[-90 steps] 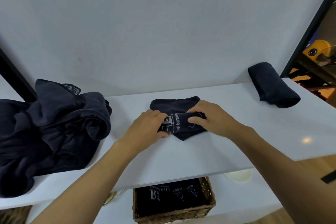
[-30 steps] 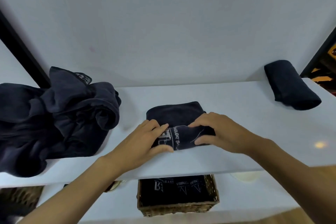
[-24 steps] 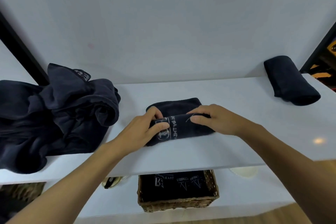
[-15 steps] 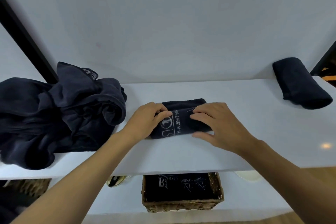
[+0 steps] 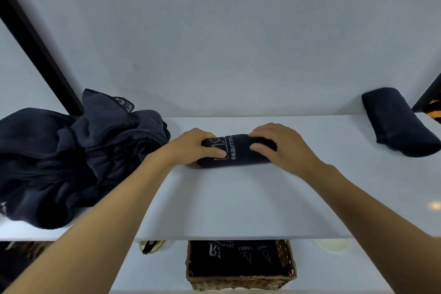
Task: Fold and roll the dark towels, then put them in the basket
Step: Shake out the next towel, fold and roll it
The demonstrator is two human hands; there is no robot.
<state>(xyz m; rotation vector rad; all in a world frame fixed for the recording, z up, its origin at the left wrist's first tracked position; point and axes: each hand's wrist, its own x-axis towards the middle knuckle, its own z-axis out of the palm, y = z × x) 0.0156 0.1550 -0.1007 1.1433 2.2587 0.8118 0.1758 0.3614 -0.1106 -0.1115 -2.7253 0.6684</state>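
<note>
A person stands at a white shelf, both bare arms reaching forward. The left hand [image 5: 193, 145] curls over the left end of a rolled towel [image 5: 238, 151], fingers on top and thumb lying along its near side. The right hand [image 5: 284, 148] grips the right end the same way, fingers wrapped over the top. The roll lies between them on the white shelf [image 5: 238, 203], dark navy with pale lettering facing the viewer.

Its long axis runs straight left to right across the person's body, so each hand holds one end and neither is nearer than the other.

The wicker basket [image 5: 241, 281] sits on a lower shelf [image 5: 164, 270], below the roll and closer to the person, half hidden by the upper shelf's front edge. Its long side also runs left to right, and dark printed towels [image 5: 238, 258] already lie inside it. As I judge it, the roll would need to come back toward the body and down, keeping its present direction.

To the left, a heap of loose dark towels [image 5: 71, 157] rests on the white shelf, just beside the left wrist. Far to the right, well apart, a second rolled towel [image 5: 396, 124] lies angled against the wall.
</note>
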